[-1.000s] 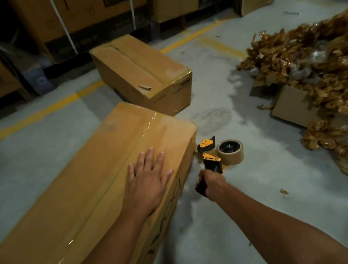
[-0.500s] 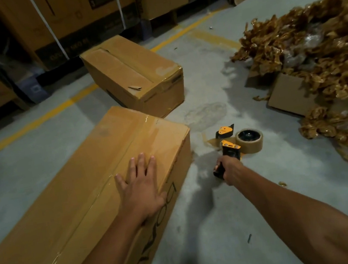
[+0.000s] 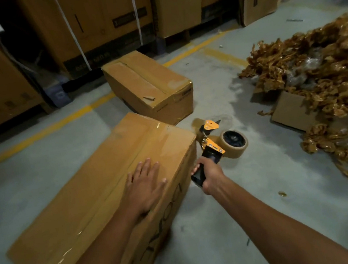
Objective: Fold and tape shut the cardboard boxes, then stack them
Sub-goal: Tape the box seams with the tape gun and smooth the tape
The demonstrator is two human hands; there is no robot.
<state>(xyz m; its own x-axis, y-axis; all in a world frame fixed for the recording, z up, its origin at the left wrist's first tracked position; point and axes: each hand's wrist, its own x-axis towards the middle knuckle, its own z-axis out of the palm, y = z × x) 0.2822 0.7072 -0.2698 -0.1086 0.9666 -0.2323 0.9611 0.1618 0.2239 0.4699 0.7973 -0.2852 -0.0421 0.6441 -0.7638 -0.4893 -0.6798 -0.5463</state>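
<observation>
The left hand (image 3: pixel 145 184) is lying flat on top of the long cardboard box (image 3: pixel 93 205), fingers (image 3: pixel 150 167) straight and slightly spread near its taped seam. The right hand (image 3: pixel 209 175) is gripping the handle of the tape dispenser (image 3: pixel 218 141), fingers curled tightly round it, just beside the box's end. A second box (image 3: pixel 149 87) is sitting on the floor (image 3: pixel 237 201) beyond.

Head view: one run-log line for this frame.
left hand: flat on long box | right hand: grips tape dispenser at box end | long box: top taped | smaller box: behind, on floor
</observation>
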